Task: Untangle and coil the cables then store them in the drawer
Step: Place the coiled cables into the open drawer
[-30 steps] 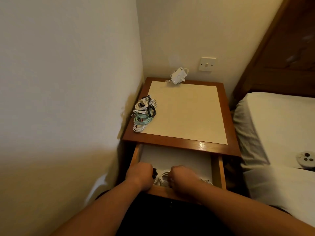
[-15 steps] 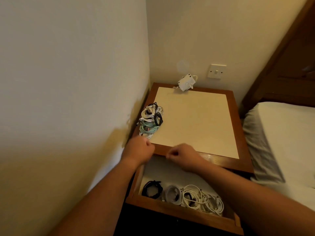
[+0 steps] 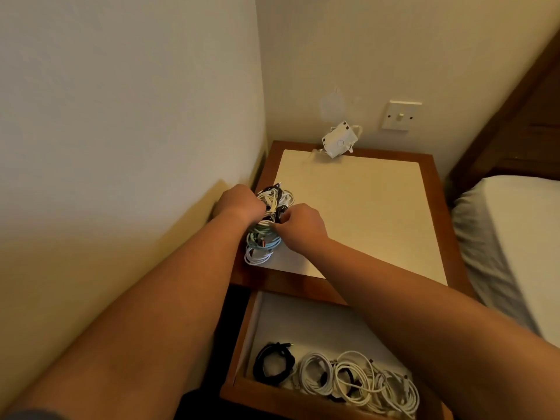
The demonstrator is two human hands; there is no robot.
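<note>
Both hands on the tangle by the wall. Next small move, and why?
Probably tease one cable out of the tangled pile: the left hand pins its top, the right hand pinches a strand at its side, and the open drawer already holds coiled cables.

Tangled cables on the nightstand's left edge; coiled cables in the drawer below.

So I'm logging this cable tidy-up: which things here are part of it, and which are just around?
Part of it: tangled cable pile, left hand, right hand, open drawer, coiled cables inside.
Just around: white adapter, wall switch, bed.
</note>
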